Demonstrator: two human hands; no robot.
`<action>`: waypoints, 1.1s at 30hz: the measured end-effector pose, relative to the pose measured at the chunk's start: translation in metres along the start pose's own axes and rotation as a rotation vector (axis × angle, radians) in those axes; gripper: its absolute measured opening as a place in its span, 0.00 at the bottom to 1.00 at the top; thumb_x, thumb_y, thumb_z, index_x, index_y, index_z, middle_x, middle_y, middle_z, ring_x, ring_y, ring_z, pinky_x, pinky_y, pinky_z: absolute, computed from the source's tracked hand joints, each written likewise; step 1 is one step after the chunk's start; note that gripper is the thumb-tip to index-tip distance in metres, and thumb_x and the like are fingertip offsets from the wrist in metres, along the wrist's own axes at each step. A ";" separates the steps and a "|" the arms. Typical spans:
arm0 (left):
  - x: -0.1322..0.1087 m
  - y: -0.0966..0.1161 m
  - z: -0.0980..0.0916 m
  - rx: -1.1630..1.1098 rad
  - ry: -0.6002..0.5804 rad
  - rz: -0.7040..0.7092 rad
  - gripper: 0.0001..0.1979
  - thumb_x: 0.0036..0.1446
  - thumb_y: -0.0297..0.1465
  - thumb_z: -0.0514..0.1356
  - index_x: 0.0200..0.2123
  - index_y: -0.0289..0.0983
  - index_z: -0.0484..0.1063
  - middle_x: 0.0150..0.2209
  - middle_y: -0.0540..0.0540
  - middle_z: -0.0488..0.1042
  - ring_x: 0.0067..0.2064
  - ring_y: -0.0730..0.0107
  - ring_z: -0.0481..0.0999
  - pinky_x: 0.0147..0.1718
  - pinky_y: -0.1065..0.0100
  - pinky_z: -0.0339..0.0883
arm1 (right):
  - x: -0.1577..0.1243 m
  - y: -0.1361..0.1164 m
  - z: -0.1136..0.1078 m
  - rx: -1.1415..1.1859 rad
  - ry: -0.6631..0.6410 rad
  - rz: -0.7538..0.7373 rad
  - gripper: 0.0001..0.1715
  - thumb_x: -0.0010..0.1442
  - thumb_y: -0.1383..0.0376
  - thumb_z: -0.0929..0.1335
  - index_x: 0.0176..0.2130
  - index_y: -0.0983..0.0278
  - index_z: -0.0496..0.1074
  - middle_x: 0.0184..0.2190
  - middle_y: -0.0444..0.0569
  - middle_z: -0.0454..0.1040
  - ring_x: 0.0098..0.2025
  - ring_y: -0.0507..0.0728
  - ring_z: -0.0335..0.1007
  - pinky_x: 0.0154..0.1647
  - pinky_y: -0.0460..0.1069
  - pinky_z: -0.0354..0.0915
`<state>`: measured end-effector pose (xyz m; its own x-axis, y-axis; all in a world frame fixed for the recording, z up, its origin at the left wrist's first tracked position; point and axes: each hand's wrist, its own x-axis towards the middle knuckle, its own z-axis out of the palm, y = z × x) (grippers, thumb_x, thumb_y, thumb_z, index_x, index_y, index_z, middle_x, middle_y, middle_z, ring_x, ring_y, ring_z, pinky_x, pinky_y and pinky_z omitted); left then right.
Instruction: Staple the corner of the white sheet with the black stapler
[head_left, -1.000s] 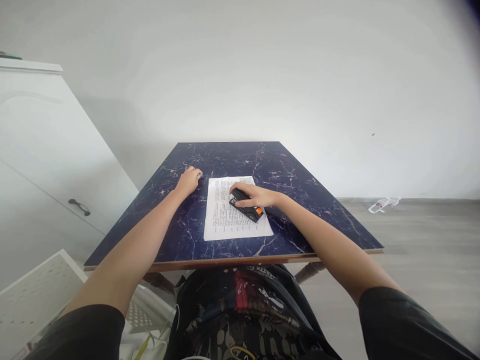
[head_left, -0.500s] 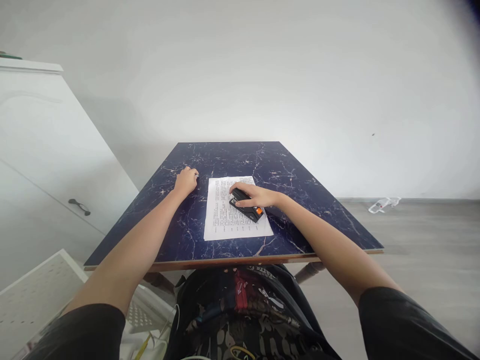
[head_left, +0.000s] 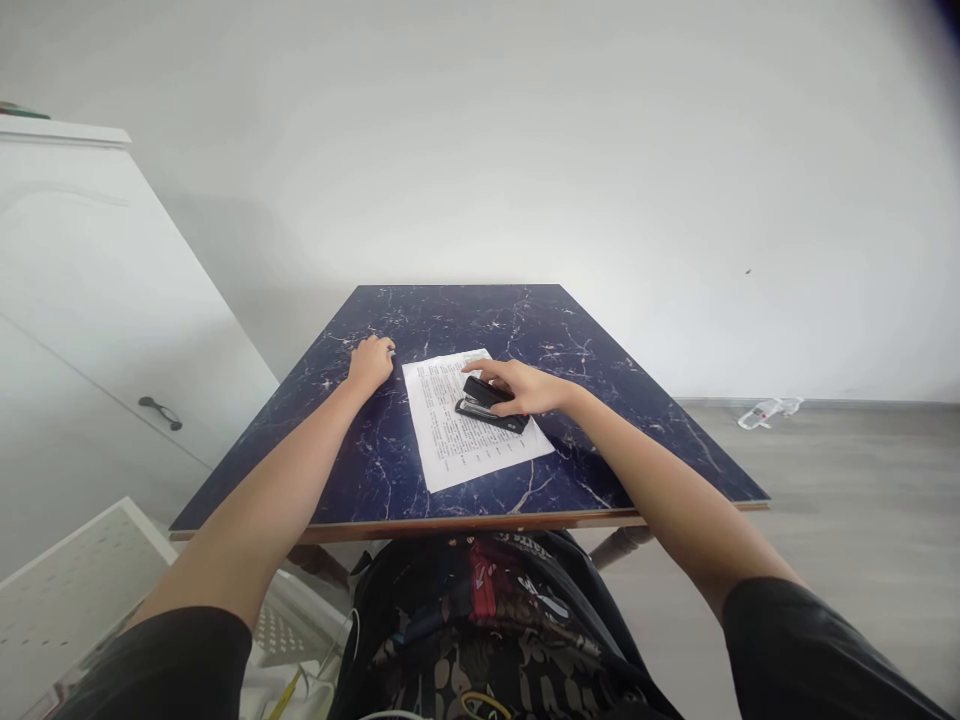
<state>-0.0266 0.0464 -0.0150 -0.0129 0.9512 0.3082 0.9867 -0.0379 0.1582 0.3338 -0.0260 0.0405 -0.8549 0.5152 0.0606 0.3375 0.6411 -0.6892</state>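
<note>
A black stapler (head_left: 491, 416) lies on the printed sheet of paper (head_left: 442, 440), its top arm raised a little from its base. My right hand (head_left: 525, 386) is around the stapler's right part, with the thumb on the near side and the fingers bent over the far side. The hand hides part of the stapler and the sheet's far right corner. Left of the paper, my left hand (head_left: 371, 362) rests on the dark blue marbled table (head_left: 480, 310) with curled fingers. Something small and greyish shows at its fingertips, too small to name.
A white cabinet (head_left: 90, 260) with a dark handle stands on the left. Below it is a white perforated panel (head_left: 82, 570). On the floor at the right, by the wall, lies a clear plastic item (head_left: 766, 412). My lap is just under the table's front edge.
The sheet has turned counterclockwise, its near left corner shifting right and toward me. The stapler has turned slightly, and my right hand's fingers are more arched. My left hand has hardly moved.
</note>
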 end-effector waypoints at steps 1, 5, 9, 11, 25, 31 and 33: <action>0.000 0.000 0.000 -0.003 -0.002 0.000 0.21 0.67 0.25 0.51 0.56 0.37 0.78 0.55 0.34 0.76 0.58 0.47 0.75 0.59 0.50 0.68 | 0.000 -0.002 0.000 0.014 0.033 0.001 0.44 0.62 0.57 0.74 0.71 0.63 0.60 0.52 0.60 0.78 0.41 0.62 0.77 0.40 0.56 0.73; 0.000 -0.002 0.002 -0.016 -0.002 0.015 0.21 0.67 0.25 0.51 0.55 0.37 0.78 0.54 0.35 0.76 0.57 0.48 0.75 0.58 0.50 0.69 | 0.001 -0.006 0.002 0.065 0.192 -0.017 0.37 0.64 0.57 0.73 0.67 0.63 0.64 0.52 0.59 0.78 0.42 0.62 0.76 0.42 0.58 0.73; 0.001 0.000 0.000 -0.059 0.025 0.021 0.21 0.66 0.23 0.51 0.55 0.38 0.78 0.55 0.36 0.76 0.58 0.50 0.74 0.60 0.51 0.68 | 0.008 0.000 0.010 -0.102 0.309 -0.020 0.35 0.71 0.56 0.66 0.73 0.58 0.61 0.57 0.60 0.74 0.52 0.68 0.72 0.52 0.65 0.71; -0.001 0.006 -0.006 -0.106 0.079 0.050 0.19 0.67 0.25 0.53 0.55 0.37 0.78 0.56 0.36 0.75 0.58 0.51 0.74 0.61 0.52 0.67 | 0.014 0.004 0.014 -0.198 0.325 -0.001 0.34 0.74 0.57 0.63 0.74 0.60 0.60 0.54 0.61 0.74 0.54 0.70 0.68 0.55 0.67 0.68; -0.029 0.065 -0.013 -0.383 -0.413 0.722 0.22 0.67 0.43 0.62 0.62 0.51 0.77 0.66 0.46 0.73 0.66 0.54 0.72 0.66 0.54 0.61 | 0.014 0.025 0.008 -0.267 0.676 0.012 0.32 0.72 0.63 0.61 0.72 0.60 0.65 0.57 0.58 0.77 0.57 0.68 0.71 0.62 0.65 0.66; -0.027 0.059 -0.011 -0.374 -0.430 0.606 0.24 0.69 0.38 0.58 0.67 0.49 0.71 0.69 0.47 0.71 0.69 0.55 0.70 0.66 0.55 0.63 | 0.017 0.029 0.013 -0.288 0.529 0.016 0.32 0.73 0.62 0.62 0.72 0.61 0.65 0.53 0.59 0.79 0.51 0.66 0.76 0.58 0.64 0.70; -0.029 0.058 -0.013 -0.370 -0.426 0.618 0.26 0.69 0.41 0.59 0.68 0.49 0.69 0.69 0.46 0.70 0.68 0.54 0.71 0.63 0.57 0.67 | 0.019 0.030 0.016 -0.285 0.500 -0.003 0.31 0.73 0.62 0.63 0.72 0.60 0.66 0.53 0.58 0.79 0.51 0.65 0.76 0.57 0.64 0.70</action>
<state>0.0289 0.0126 -0.0021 0.6487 0.7577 0.0714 0.6781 -0.6180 0.3978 0.3210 -0.0060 0.0095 -0.5889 0.6753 0.4441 0.4880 0.7351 -0.4706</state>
